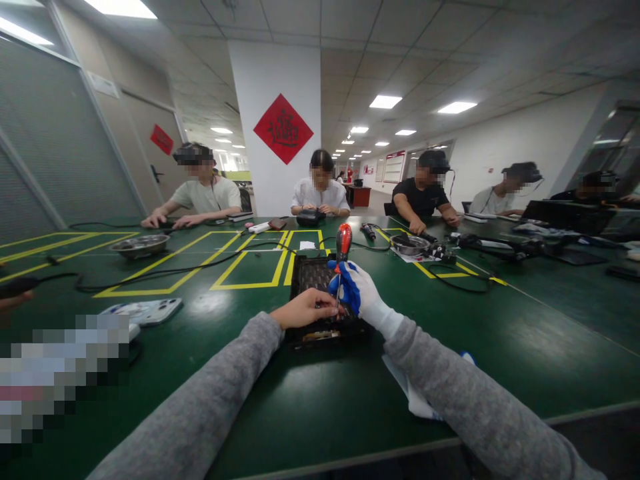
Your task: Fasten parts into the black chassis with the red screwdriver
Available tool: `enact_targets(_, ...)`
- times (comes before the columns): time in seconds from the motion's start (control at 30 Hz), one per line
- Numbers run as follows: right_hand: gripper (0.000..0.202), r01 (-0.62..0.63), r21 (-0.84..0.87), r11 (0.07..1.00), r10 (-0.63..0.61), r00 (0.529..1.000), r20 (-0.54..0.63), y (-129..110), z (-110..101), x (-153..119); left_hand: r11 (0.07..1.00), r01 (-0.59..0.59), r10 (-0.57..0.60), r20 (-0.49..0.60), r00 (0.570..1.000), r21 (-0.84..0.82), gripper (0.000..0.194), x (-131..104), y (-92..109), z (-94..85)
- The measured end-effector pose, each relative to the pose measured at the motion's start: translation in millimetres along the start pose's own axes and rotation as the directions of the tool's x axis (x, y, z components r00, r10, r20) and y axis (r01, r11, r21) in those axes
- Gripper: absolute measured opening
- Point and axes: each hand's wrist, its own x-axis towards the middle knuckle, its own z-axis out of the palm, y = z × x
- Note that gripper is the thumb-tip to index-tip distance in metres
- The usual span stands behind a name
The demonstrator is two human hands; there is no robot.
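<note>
A black case (306,268) lies on the green table in front of me, with small metallic parts inside it. My right hand (354,288), in a white and blue glove, is closed around a screwdriver (344,244) with a red and black handle. The screwdriver stands nearly upright, its shaft pointing down into the case. My bare left hand (309,308) reaches over the case, its fingers pressed together beside the lower end of the shaft. What those fingers pinch, if anything, is too small to tell.
A white glove (417,397) lies under my right forearm. Metal bowls stand at the left (141,246) and right (411,245). Black cables cross the green table (240,427). A phone (159,311) lies left. Several people sit across the table.
</note>
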Motion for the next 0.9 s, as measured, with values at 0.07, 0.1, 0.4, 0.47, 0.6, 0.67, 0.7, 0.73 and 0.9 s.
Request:
enact_targets(0.07, 0.043, 0.015, -0.003, 1.000, -0.014, 1.000, 0.001, -0.2, 0.5, -0.5, 0.999, 0.029, -0.028, -0.049, 0.998, 0.037, 0.030, 0.4, -1.7, 0.3)
enact_targets(0.1, 0.042, 0.020, -0.005, 1.000, -0.020, 1.000, 0.006, -0.4, 0.8, -0.8, 0.998, 0.039, -0.036, -0.070, 0.997, 0.052, 0.029, 0.6, -2.7, 0.2)
enact_targets(0.4, 0.036, 0.013, 0.052, 0.999, -0.016, 0.998, 0.059, -1.2, 0.7, -1.0, 0.999, -0.008, 0.009, 0.026, 1.000, -0.050, 0.028, 0.3, -2.7, 0.1)
enact_targets(0.47, 0.034, 0.023, 0.064, 0.998, -0.028, 0.997, 0.067, -1.4, 0.2, -1.1, 0.999, -0.003, 0.004, 0.009, 1.000, -0.046, 0.028, 0.6, -2.3, 0.8)
enact_targets(0.6, 0.034, 0.031, 0.070, 0.997, -0.035, 0.998, 0.049, -1.4, -0.1, -1.4, 0.999, 0.035, -0.036, -0.048, 0.998, -0.027, 0.028, 1.4, -4.1, 1.9)
enact_targets(0.67, 0.034, 0.037, 0.076, 0.996, -0.041, 0.998, 0.048, -1.4, 0.1, -1.6, 0.999, 0.041, -0.043, -0.070, 0.997, -0.023, 0.026, 1.3, -5.6, 1.9)
enact_targets(0.7, 0.034, 0.036, 0.080, 0.996, -0.040, 0.998, 0.050, -1.6, 0.3, -1.8, 0.999, 0.035, -0.036, -0.075, 0.997, -0.019, 0.026, 1.0, -6.1, 1.7)
enact_targets(0.73, 0.035, 0.031, 0.083, 0.996, -0.036, 0.998, 0.053, -1.9, 0.4, -2.1, 1.000, 0.022, -0.023, -0.077, 0.997, -0.014, 0.025, 0.7, -6.4, 1.4)
enact_targets(0.9, 0.038, -0.021, 0.047, 0.999, 0.018, 0.998, 0.067, -4.0, 0.6, -3.3, 0.999, -0.043, 0.043, -0.016, 0.999, -0.003, 0.025, -0.6, -2.7, -0.2)
